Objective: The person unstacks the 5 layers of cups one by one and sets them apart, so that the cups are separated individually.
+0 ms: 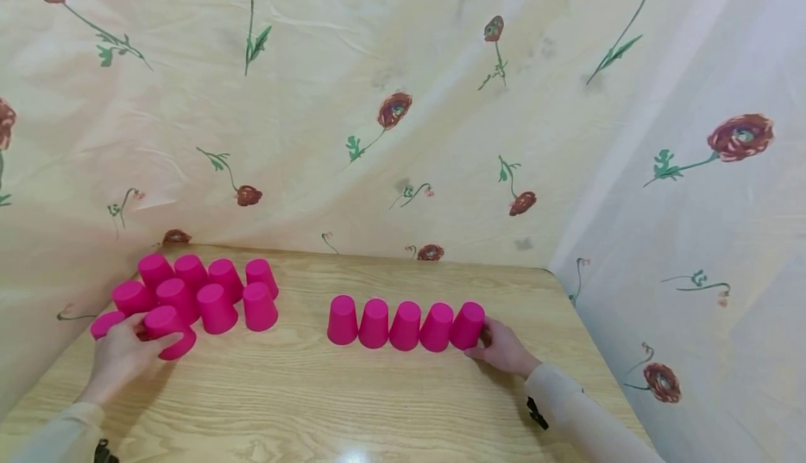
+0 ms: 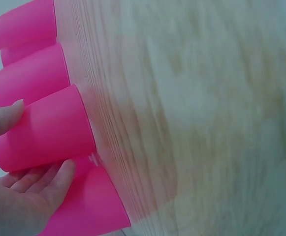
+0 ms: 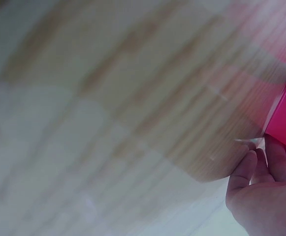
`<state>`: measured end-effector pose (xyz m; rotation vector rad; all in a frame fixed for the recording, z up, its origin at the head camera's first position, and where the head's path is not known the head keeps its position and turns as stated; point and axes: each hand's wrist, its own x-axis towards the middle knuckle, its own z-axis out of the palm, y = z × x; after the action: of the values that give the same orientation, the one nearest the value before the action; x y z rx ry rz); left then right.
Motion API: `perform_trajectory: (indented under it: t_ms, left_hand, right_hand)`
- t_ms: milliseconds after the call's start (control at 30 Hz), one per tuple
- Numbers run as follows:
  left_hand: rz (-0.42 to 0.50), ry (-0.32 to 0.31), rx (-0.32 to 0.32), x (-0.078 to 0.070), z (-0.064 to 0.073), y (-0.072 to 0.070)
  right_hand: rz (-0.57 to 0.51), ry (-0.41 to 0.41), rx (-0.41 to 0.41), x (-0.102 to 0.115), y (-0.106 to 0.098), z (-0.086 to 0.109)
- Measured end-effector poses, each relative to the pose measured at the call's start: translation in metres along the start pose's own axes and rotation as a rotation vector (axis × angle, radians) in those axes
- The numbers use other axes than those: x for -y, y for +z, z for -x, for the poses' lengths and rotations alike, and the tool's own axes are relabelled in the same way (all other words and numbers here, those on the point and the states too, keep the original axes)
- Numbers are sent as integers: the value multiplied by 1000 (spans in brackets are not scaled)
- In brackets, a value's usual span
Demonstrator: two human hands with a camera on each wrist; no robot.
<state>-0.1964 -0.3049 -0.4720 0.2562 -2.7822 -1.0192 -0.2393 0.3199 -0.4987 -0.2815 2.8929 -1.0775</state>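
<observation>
On the left of the head view, my left hand (image 1: pixel 122 357) grips an upside-down pink cup (image 1: pixel 165 322) at the front of a cluster. The left wrist view has the thumb on one side of this cup (image 2: pixel 47 130) and the fingers on the other, with a neighbouring cup (image 2: pixel 91 201) right beside them. My right hand (image 1: pixel 508 352) holds the rightmost pink cup (image 1: pixel 468 324) of a straight row between thumb and fingers. Only part of that cup (image 3: pixel 285 118) shows at the edge of the right wrist view. The other row cups (image 1: pixel 405 326) stand upside down, side by side.
Several more upside-down pink cups (image 1: pixel 217 309) stand close together at the back left of the wooden table (image 1: pixel 302 400). A gap of table separates them from the row. Flower-patterned cloth (image 1: pixel 327 141) hangs behind the table and along its sides.
</observation>
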Motion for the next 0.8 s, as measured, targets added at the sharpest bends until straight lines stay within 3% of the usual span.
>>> perform_trajectory:
  t_ms: [433,667,800]
  left_hand:
    - [13,-63,-4,-8,5,-6]
    - [-29,-32,-68,-36,11,-21]
    - [-9,48,-125,-60,16,-19]
  right_hand:
    - [-6,-4,1,4,-1,0]
    - [-5,-11,-3,-2,1,-1]
    - [0,-11,-6,-3,2,-1]
